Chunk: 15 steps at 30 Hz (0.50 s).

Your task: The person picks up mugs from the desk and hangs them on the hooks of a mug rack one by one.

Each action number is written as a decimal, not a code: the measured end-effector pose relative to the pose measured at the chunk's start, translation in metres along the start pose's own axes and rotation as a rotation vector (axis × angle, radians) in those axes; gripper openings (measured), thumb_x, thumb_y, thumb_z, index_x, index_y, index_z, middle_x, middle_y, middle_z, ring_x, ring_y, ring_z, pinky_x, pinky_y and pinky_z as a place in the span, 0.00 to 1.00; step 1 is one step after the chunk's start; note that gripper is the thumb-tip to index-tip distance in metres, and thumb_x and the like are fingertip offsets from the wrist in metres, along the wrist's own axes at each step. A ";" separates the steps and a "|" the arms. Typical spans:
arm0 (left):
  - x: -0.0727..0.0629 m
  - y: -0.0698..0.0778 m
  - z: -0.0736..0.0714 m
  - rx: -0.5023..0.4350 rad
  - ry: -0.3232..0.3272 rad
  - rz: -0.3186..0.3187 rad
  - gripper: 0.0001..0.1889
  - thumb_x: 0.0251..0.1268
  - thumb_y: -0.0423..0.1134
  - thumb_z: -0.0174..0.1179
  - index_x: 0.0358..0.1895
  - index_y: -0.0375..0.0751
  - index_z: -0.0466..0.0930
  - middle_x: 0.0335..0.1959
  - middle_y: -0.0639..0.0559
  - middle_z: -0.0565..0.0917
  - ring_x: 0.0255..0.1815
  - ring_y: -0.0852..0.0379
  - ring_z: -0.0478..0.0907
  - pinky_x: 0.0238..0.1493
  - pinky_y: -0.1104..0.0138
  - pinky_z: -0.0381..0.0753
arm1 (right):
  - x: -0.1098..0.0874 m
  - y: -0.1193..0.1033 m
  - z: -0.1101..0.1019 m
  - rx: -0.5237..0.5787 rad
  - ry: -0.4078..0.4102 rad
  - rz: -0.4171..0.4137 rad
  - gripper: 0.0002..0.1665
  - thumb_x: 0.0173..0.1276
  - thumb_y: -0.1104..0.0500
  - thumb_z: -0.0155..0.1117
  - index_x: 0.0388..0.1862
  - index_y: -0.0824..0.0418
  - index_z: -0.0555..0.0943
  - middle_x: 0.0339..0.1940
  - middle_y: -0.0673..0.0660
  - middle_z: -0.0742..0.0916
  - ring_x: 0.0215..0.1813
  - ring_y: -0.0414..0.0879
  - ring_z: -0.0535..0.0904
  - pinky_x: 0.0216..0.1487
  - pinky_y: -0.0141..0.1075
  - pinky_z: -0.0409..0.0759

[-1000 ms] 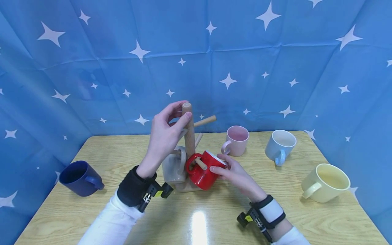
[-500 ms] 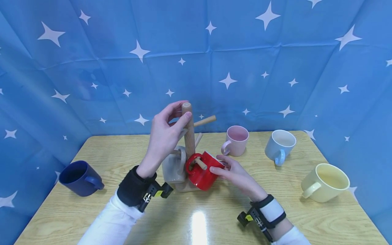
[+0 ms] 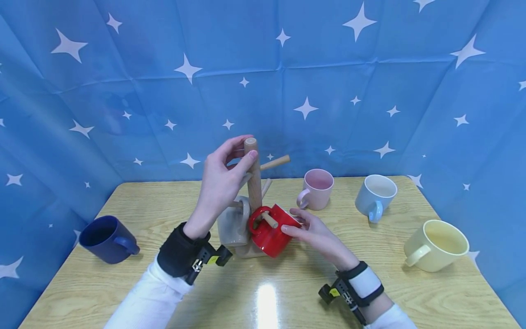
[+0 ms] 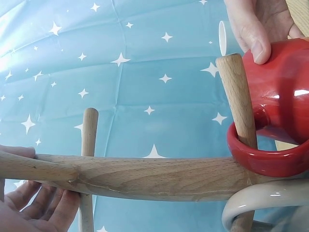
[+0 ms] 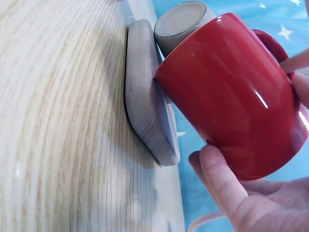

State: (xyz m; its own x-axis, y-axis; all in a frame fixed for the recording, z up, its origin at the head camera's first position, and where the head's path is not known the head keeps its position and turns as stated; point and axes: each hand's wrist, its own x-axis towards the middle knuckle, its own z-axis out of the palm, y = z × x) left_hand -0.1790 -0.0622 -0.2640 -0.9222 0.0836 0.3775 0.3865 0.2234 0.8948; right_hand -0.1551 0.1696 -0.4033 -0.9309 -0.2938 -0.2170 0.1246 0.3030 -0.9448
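My left hand (image 3: pixel 222 173) grips the upright post of a wooden mug tree (image 3: pixel 255 189) near its top, thumb on the near side. A glossy red mug (image 3: pixel 271 240) hangs tilted, low on the tree, its handle looped around a peg (image 4: pixel 237 99). My right hand (image 3: pixel 316 234) holds this mug at its rim end, thumb on the outside. In the right wrist view the mug's bottom edge overlaps the tree's wooden base (image 5: pixel 145 96). A light grey mug (image 3: pixel 231 228) hangs by its handle from another peg, left of the red one.
A navy mug (image 3: pixel 104 240) stands at the table's left. Behind and right of the tree are a pink mug (image 3: pixel 318 194), a light blue mug (image 3: pixel 371 201) and a pale yellow mug (image 3: pixel 431 251). A blue starred cloth (image 3: pixel 263 91) hangs along the table's back edge.
The rim end of the red mug has sunk slightly, my right fingers moving with it. My left hand has stayed on the post.
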 end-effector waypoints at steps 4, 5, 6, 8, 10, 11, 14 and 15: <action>0.000 0.000 0.000 0.001 0.000 0.002 0.20 0.77 0.39 0.63 0.68 0.45 0.80 0.59 0.45 0.86 0.59 0.53 0.84 0.60 0.64 0.85 | 0.001 0.001 0.000 -0.008 0.001 0.002 0.48 0.72 0.49 0.69 0.83 0.64 0.60 0.77 0.67 0.75 0.71 0.60 0.76 0.65 0.51 0.84; 0.000 0.000 0.000 0.001 0.000 0.002 0.20 0.77 0.39 0.63 0.68 0.45 0.80 0.59 0.45 0.86 0.59 0.53 0.84 0.59 0.65 0.85 | 0.001 0.001 -0.001 -0.008 -0.002 0.001 0.48 0.72 0.49 0.69 0.83 0.64 0.60 0.78 0.67 0.74 0.72 0.61 0.75 0.66 0.51 0.84; 0.000 0.000 0.000 0.001 0.000 0.003 0.20 0.76 0.39 0.63 0.68 0.45 0.80 0.59 0.45 0.86 0.59 0.53 0.84 0.59 0.65 0.85 | 0.001 0.001 -0.001 -0.008 0.000 0.004 0.48 0.72 0.49 0.69 0.83 0.64 0.60 0.78 0.67 0.74 0.73 0.61 0.75 0.66 0.51 0.84; 0.000 -0.001 0.000 0.001 -0.001 0.004 0.20 0.76 0.39 0.63 0.68 0.44 0.80 0.59 0.45 0.86 0.59 0.52 0.84 0.59 0.66 0.85 | 0.000 0.000 -0.001 -0.009 -0.006 0.004 0.49 0.72 0.48 0.69 0.84 0.63 0.59 0.78 0.67 0.74 0.74 0.62 0.74 0.67 0.52 0.84; 0.000 -0.001 0.000 0.001 -0.001 0.006 0.20 0.76 0.39 0.63 0.68 0.44 0.80 0.60 0.45 0.86 0.59 0.52 0.84 0.60 0.65 0.85 | 0.000 0.000 -0.001 -0.009 -0.012 0.003 0.49 0.72 0.48 0.69 0.84 0.63 0.58 0.78 0.67 0.73 0.75 0.63 0.74 0.68 0.52 0.84; 0.000 -0.001 0.000 0.003 -0.002 0.008 0.21 0.76 0.39 0.63 0.68 0.44 0.80 0.60 0.45 0.86 0.59 0.52 0.84 0.60 0.64 0.85 | 0.000 0.000 -0.002 -0.009 -0.015 0.004 0.50 0.73 0.47 0.68 0.84 0.63 0.58 0.78 0.67 0.73 0.75 0.63 0.74 0.68 0.52 0.84; -0.001 -0.001 -0.001 0.005 -0.002 0.012 0.21 0.76 0.39 0.63 0.69 0.44 0.80 0.60 0.45 0.86 0.59 0.51 0.84 0.62 0.62 0.85 | 0.000 0.000 -0.002 -0.010 -0.025 0.000 0.51 0.73 0.47 0.68 0.84 0.63 0.57 0.78 0.68 0.74 0.75 0.63 0.74 0.68 0.53 0.83; -0.001 -0.001 -0.001 0.007 -0.002 0.014 0.21 0.76 0.39 0.63 0.69 0.44 0.80 0.60 0.45 0.86 0.60 0.51 0.84 0.62 0.61 0.85 | 0.000 0.000 -0.002 -0.011 -0.027 -0.001 0.51 0.73 0.47 0.68 0.85 0.63 0.56 0.78 0.68 0.73 0.75 0.63 0.75 0.68 0.53 0.83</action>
State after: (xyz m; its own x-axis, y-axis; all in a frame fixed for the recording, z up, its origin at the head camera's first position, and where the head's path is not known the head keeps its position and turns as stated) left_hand -0.1788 -0.0635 -0.2653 -0.9169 0.0889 0.3890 0.3989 0.2293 0.8878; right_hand -0.1562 0.1717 -0.4027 -0.9216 -0.3181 -0.2222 0.1195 0.3122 -0.9425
